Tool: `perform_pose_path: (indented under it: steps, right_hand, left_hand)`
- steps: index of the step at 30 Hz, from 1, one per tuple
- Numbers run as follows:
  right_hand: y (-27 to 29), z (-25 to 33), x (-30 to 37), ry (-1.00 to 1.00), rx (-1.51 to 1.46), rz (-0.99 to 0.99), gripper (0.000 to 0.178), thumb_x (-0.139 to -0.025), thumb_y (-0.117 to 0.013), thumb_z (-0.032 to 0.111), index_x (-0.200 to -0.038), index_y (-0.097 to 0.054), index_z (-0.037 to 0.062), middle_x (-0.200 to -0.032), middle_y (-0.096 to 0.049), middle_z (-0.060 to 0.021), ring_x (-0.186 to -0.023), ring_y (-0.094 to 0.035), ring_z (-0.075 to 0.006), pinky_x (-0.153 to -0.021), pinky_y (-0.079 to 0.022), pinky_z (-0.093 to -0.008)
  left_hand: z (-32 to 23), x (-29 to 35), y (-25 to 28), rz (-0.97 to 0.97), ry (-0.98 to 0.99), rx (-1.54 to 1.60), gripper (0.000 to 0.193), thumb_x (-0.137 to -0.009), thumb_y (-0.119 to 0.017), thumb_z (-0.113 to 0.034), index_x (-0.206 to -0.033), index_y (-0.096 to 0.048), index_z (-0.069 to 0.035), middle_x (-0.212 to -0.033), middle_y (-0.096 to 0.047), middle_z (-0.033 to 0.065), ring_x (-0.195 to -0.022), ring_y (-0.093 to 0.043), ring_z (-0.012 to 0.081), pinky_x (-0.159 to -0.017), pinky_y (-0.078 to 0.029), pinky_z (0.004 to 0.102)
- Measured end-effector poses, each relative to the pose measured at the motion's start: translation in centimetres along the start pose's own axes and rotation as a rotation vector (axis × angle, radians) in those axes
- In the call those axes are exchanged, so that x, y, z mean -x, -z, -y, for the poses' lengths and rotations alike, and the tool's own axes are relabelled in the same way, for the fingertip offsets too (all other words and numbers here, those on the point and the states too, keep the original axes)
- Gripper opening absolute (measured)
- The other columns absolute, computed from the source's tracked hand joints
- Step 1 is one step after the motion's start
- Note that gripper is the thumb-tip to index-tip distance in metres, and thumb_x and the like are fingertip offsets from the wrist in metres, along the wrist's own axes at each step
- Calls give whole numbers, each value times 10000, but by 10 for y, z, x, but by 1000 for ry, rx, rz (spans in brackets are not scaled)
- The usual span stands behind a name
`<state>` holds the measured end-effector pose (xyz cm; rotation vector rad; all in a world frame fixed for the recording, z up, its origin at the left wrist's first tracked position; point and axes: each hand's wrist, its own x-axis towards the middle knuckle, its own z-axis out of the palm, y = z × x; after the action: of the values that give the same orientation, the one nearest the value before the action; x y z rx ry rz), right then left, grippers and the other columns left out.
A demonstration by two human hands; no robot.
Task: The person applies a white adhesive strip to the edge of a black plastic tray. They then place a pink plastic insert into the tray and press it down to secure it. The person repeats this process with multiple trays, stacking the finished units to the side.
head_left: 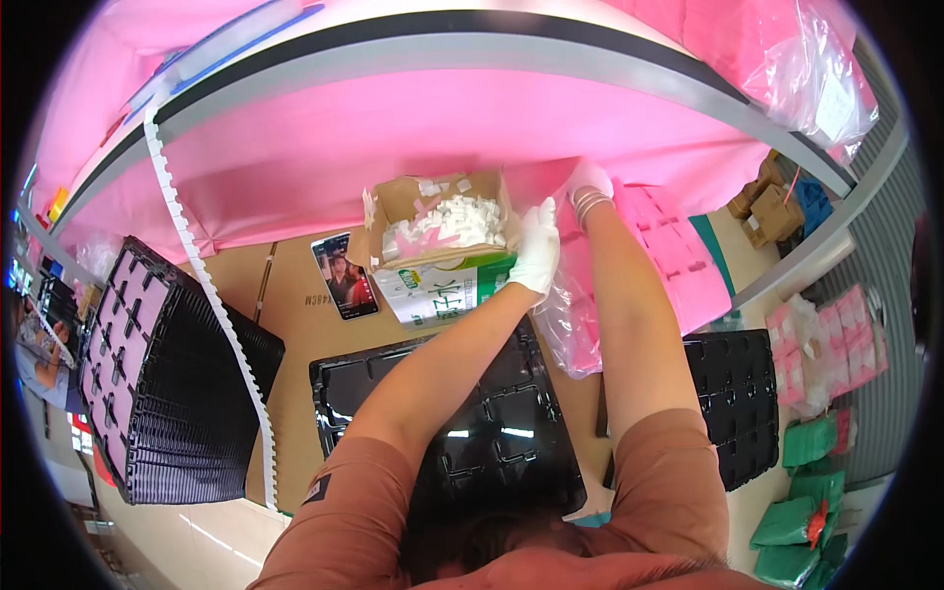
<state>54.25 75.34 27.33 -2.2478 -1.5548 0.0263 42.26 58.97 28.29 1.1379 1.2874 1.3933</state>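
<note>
My left hand (537, 254), in a white glove, lies against the right side of a cardboard box (442, 285) that holds many small white pieces (457, 224). Its fingers are stretched out and point away from me. Farther off to the right, my white-gloved right hand (590, 179) is closed at the far end of a clear plastic bag (562, 324). The bag lies around and beside a pink foam block (678, 261) with slots in it. My right forearm covers part of the bag and the foam.
A black moulded tray (482, 433) lies in front of me, and another black tray (742, 393) is to the right. At left stands a stack of black trays (197, 393), behind a white notched strip (211, 305). A phone (346, 275) lies by the box. A grey rail (442, 59) crosses the far side.
</note>
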Motion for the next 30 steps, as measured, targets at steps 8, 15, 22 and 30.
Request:
perform_pose_path:
  steps: [8, 15, 22, 30]
  right_hand:
    - [47, -14, -11, 160, -333, 680, 282, -882, -491, 39, -1094, -677, 38, -823, -670, -84, -585, -583, -165, -479, -462, -316]
    - [45, -15, -21, 252, -190, 757, 163, -849, -485, 13, -894, -641, 8, -679, -596, -84, -454, -463, -154, -420, -399, -329]
    - [26, 11, -15, 25, -282, 656, 157, -866, -561, 120, -930, -652, 9, -696, -602, -100, -575, -580, -204, -487, -461, -348]
    - [125, -3, 38, 525, -313, 583, 221, -879, -546, 168, -992, -643, 5, -829, -653, -127, -800, -646, -228, -688, -508, -348]
  left_hand:
    - [20, -20, -7, -77, 35, -48, 413, -941, -546, -325, -1147, -592, 30, -1054, -657, 207, -1051, -606, 355, -913, -450, 377]
    - [74, -71, -27, -280, 29, -200, 418, -997, -450, -323, -1217, -519, 26, -1038, -652, 212, -931, -625, 395, -857, -478, 431]
    - [112, -101, -43, -418, 274, 253, 437, -961, -507, -339, -1265, -491, -26, -1138, -603, 189, -1030, -599, 325, -914, -458, 406]
    - [74, -26, -10, -429, 272, -279, 608, -875, -655, -314, -1393, -418, -103, -1360, -485, 209, -1237, -509, 320, -1051, -389, 398]
